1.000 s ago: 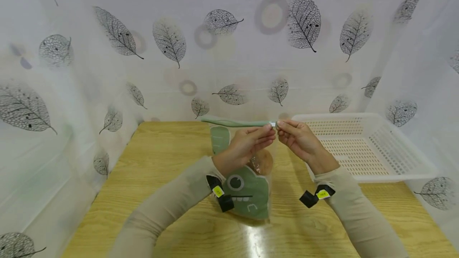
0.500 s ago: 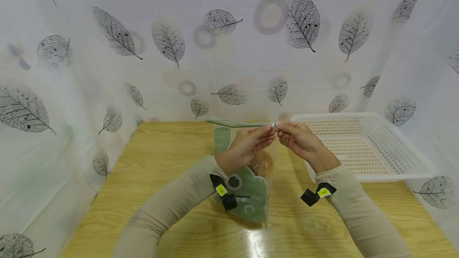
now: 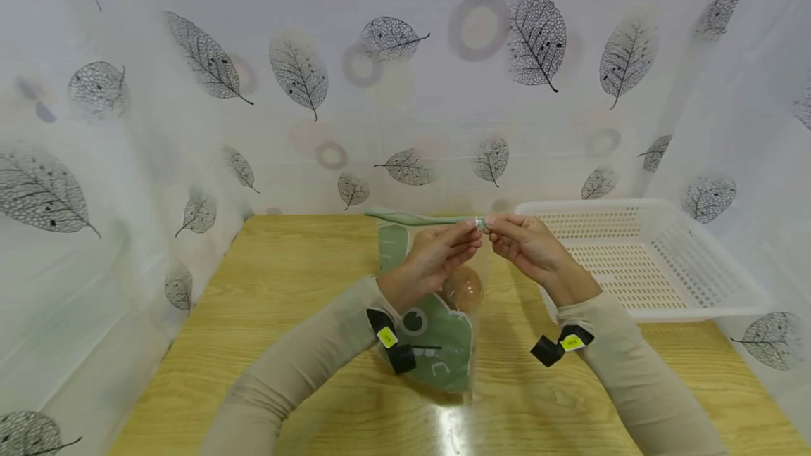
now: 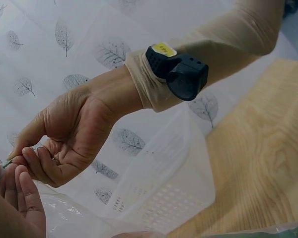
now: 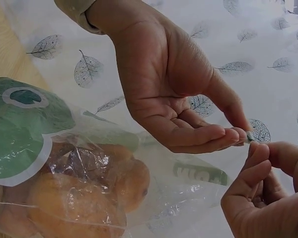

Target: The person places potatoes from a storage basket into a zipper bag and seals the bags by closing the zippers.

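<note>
A clear plastic bag with a green cartoon face printed on it stands at the middle of the table. Round orange-brown items show through its film. Its green top edge runs level across the back. My left hand pinches that edge near its right end. Right beside it, my right hand pinches the end of the edge between thumb and fingers. A small whitish-green bit shows between the two sets of fingertips, mostly covered by them.
A white perforated plastic basket stands at the right rear of the wooden table, just behind my right forearm. A white sheet printed with leaves hangs along the back and both sides.
The bag has shifted slightly right with its top edge. The white bit between my fingertips shows less plainly than a second ago. Both hands stay nearly in place, still pinching.
</note>
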`<state>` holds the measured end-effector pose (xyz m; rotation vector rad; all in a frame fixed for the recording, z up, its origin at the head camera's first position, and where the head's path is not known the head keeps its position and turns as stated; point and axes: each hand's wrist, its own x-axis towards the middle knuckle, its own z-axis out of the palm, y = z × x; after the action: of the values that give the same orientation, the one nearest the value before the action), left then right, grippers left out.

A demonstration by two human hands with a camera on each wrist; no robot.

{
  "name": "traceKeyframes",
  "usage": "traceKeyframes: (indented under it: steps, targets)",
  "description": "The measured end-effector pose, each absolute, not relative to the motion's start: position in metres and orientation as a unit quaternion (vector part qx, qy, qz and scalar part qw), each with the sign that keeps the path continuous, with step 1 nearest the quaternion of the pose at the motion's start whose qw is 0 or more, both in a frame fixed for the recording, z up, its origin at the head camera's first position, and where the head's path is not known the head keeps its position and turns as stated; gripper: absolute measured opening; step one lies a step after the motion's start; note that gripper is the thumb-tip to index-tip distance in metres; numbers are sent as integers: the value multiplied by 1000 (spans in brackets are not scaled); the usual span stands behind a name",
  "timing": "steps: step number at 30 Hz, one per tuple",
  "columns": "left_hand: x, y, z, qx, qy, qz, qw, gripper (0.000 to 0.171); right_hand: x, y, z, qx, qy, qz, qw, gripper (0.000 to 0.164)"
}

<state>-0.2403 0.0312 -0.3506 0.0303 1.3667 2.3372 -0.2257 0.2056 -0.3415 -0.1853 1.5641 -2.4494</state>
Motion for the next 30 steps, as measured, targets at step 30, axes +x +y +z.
traceKeyframes:
  steps: [30]
  targets:
    - [-257, -32, -352, -55, 467, 865, 176, 18, -213, 229, -337, -55, 518, -844, 126, 27]
